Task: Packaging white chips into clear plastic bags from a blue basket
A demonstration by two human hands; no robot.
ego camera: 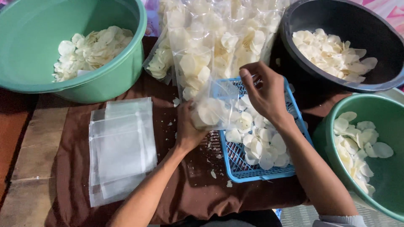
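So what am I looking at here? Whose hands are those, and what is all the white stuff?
There is no machine here. A person wears a camera on the head, so this one picture looks down at that person's own two bare hands.

The left hand holds a small clear bag partly filled with thin, pale, round chips. The right hand is at the top of that bag, its fingers at the opening.

Under the hands is a blue basket tray with loose chips in it, standing on a brown cloth. Beside it lies a stack of empty clear bags. Filled bags lie in a row at the back.

Around them stand bowls with more chips: a green one on the left, a black one on the right, and another green one near the right elbow.
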